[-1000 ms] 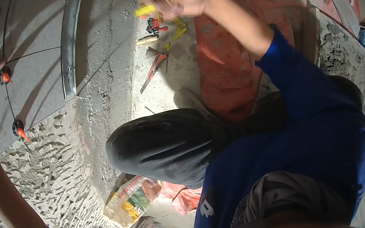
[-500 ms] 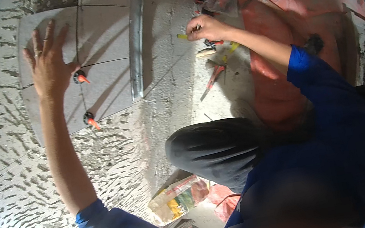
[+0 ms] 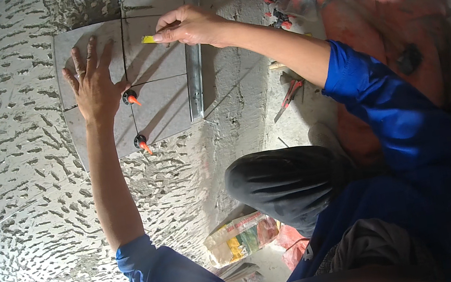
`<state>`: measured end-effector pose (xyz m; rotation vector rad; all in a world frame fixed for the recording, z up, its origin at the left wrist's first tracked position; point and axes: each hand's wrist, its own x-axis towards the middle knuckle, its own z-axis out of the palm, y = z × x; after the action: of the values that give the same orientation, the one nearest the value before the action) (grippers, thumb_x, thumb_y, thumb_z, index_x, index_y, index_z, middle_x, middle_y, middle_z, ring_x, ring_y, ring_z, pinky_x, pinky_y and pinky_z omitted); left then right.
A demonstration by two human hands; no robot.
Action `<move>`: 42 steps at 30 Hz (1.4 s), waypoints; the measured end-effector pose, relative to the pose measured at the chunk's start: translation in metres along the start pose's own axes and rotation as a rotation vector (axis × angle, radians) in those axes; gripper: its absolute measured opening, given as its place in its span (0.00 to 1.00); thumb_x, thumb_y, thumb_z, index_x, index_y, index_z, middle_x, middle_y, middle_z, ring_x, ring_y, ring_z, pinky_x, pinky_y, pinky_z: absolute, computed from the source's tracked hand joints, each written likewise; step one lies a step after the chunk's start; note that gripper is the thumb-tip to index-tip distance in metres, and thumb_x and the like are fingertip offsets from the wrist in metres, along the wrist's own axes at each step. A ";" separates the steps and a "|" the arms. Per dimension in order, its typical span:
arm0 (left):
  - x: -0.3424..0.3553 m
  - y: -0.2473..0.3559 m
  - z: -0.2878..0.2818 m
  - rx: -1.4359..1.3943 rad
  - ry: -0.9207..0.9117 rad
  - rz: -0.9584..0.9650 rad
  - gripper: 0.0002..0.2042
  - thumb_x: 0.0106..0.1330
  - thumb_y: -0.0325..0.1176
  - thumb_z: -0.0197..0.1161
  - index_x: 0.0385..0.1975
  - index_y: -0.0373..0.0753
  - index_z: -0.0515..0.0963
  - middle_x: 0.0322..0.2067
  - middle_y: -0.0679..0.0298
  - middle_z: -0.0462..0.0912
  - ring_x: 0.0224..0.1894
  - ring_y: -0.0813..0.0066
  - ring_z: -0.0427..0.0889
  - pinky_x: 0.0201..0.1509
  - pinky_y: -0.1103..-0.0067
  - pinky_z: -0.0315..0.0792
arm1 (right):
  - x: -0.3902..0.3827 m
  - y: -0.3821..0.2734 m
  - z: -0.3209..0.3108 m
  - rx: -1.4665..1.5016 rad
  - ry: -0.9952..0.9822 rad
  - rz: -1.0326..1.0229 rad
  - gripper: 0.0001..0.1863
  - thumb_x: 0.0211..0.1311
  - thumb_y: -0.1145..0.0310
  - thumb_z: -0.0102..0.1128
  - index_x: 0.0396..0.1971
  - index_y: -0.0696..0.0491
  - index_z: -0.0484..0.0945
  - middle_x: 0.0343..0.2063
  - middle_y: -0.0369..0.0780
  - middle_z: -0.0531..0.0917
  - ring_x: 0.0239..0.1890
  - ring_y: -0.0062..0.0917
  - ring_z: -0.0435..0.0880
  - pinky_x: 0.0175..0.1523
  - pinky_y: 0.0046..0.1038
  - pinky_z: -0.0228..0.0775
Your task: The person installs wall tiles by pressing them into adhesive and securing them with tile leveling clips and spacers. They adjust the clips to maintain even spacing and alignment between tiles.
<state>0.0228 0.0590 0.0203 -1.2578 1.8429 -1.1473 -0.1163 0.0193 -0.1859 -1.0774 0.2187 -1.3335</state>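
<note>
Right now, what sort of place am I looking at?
Most likely a room under construction or renovation: grey tiles with two black-and-orange clips at their joint, a rough, pitted cement-like surface beside them, and a red-handled cutter lying nearby.

Blue top (image 3: 428,191) with wrinkled sleeves (image 3: 355,70), loose dark trousers (image 3: 279,180), greyish shoe (image 3: 323,136), slim ring (image 3: 81,73)

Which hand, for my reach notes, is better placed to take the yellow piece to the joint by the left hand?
Right, probably: the right hand pinches the yellow piece, seemingly near the joint, while the left hand is spread over a tile.
</note>
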 end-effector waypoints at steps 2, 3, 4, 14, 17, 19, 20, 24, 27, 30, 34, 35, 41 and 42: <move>0.000 0.000 -0.001 0.002 -0.001 0.001 0.48 0.41 0.41 0.78 0.67 0.62 0.62 0.71 0.72 0.55 0.75 0.60 0.46 0.74 0.50 0.42 | 0.007 0.002 0.007 -0.184 0.027 -0.101 0.10 0.62 0.63 0.65 0.34 0.55 0.81 0.24 0.30 0.78 0.25 0.12 0.70 0.30 0.20 0.61; 0.000 0.000 -0.002 0.005 0.003 0.004 0.46 0.42 0.41 0.78 0.67 0.63 0.62 0.71 0.73 0.55 0.74 0.61 0.47 0.74 0.51 0.43 | 0.011 0.004 0.009 -0.225 0.013 -0.160 0.10 0.61 0.64 0.65 0.35 0.55 0.81 0.24 0.30 0.78 0.25 0.13 0.71 0.32 0.21 0.63; -0.001 -0.001 -0.002 0.007 0.002 0.010 0.45 0.43 0.42 0.77 0.66 0.63 0.62 0.71 0.73 0.55 0.74 0.62 0.47 0.74 0.51 0.43 | 0.013 0.006 0.012 -0.280 0.002 -0.173 0.10 0.60 0.64 0.65 0.35 0.55 0.81 0.24 0.30 0.78 0.25 0.14 0.72 0.34 0.22 0.64; 0.000 -0.018 -0.007 0.012 0.055 0.087 0.41 0.47 0.38 0.75 0.66 0.60 0.64 0.69 0.74 0.59 0.72 0.65 0.54 0.74 0.61 0.49 | 0.028 0.010 0.046 -0.182 0.064 -0.017 0.11 0.46 0.67 0.69 0.32 0.53 0.86 0.30 0.41 0.87 0.34 0.29 0.84 0.42 0.30 0.73; 0.000 -0.015 -0.007 0.058 0.057 0.071 0.41 0.47 0.38 0.75 0.66 0.59 0.64 0.69 0.74 0.60 0.72 0.64 0.55 0.73 0.60 0.50 | 0.030 0.011 0.050 -0.226 0.080 -0.010 0.08 0.49 0.72 0.69 0.30 0.58 0.85 0.27 0.40 0.86 0.33 0.23 0.84 0.41 0.26 0.73; 0.000 -0.012 -0.008 0.076 0.052 0.070 0.41 0.47 0.38 0.75 0.66 0.59 0.64 0.69 0.74 0.60 0.72 0.64 0.55 0.72 0.60 0.51 | 0.031 0.011 0.053 -0.220 0.098 0.027 0.07 0.48 0.73 0.68 0.29 0.58 0.85 0.26 0.40 0.86 0.31 0.23 0.83 0.40 0.26 0.73; 0.000 -0.012 -0.009 0.086 0.057 0.074 0.41 0.48 0.38 0.75 0.66 0.59 0.64 0.68 0.74 0.60 0.72 0.63 0.55 0.72 0.59 0.52 | 0.031 0.012 0.054 -0.214 0.101 0.059 0.07 0.47 0.73 0.68 0.28 0.58 0.85 0.25 0.39 0.86 0.31 0.22 0.83 0.40 0.26 0.73; 0.002 -0.009 -0.011 0.119 -0.002 0.048 0.42 0.49 0.39 0.74 0.67 0.61 0.62 0.70 0.73 0.57 0.73 0.63 0.53 0.73 0.60 0.49 | 0.031 0.011 0.055 -0.215 0.149 0.055 0.07 0.46 0.72 0.68 0.27 0.59 0.83 0.22 0.39 0.84 0.28 0.22 0.81 0.37 0.27 0.72; 0.000 -0.007 -0.009 0.151 0.019 0.058 0.40 0.51 0.40 0.73 0.67 0.60 0.62 0.70 0.72 0.58 0.72 0.60 0.55 0.72 0.57 0.52 | 0.028 0.011 0.053 -0.212 0.140 0.056 0.08 0.48 0.69 0.69 0.25 0.58 0.82 0.21 0.38 0.83 0.27 0.21 0.80 0.35 0.27 0.71; 0.000 -0.007 -0.004 0.186 0.030 0.066 0.39 0.53 0.42 0.71 0.67 0.58 0.61 0.70 0.70 0.57 0.72 0.58 0.54 0.72 0.56 0.53 | 0.023 0.013 0.051 -0.209 0.109 0.051 0.10 0.49 0.67 0.69 0.25 0.58 0.81 0.21 0.37 0.82 0.26 0.20 0.80 0.34 0.27 0.70; -0.002 -0.008 0.002 0.207 0.022 0.078 0.39 0.54 0.43 0.70 0.68 0.57 0.60 0.71 0.68 0.56 0.72 0.55 0.53 0.71 0.53 0.55 | 0.012 0.014 0.051 -0.265 0.068 0.067 0.11 0.51 0.65 0.69 0.26 0.58 0.80 0.21 0.36 0.82 0.24 0.20 0.80 0.33 0.26 0.70; -0.001 -0.008 0.002 0.218 0.033 0.082 0.39 0.55 0.43 0.70 0.68 0.57 0.59 0.71 0.68 0.56 0.73 0.55 0.53 0.71 0.53 0.55 | 0.008 0.014 0.050 -0.294 0.052 0.072 0.11 0.51 0.65 0.69 0.26 0.58 0.80 0.21 0.36 0.82 0.24 0.20 0.80 0.33 0.26 0.70; 0.000 -0.010 0.001 0.119 0.017 0.072 0.41 0.53 0.42 0.71 0.68 0.60 0.58 0.71 0.68 0.55 0.73 0.54 0.51 0.71 0.50 0.53 | -0.018 0.017 0.026 -0.342 -0.010 0.098 0.12 0.51 0.65 0.68 0.30 0.58 0.80 0.24 0.37 0.83 0.25 0.20 0.81 0.34 0.25 0.71; 0.000 -0.010 0.000 0.127 -0.013 0.061 0.41 0.53 0.42 0.71 0.68 0.60 0.58 0.71 0.68 0.55 0.73 0.54 0.51 0.71 0.49 0.53 | -0.018 0.016 0.025 -0.345 0.013 0.084 0.12 0.51 0.65 0.68 0.30 0.58 0.80 0.24 0.38 0.83 0.26 0.19 0.81 0.34 0.25 0.72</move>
<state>0.0266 0.0573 0.0294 -1.1277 1.7573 -1.1999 -0.0938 0.0448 -0.1926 -1.3325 0.5127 -1.2544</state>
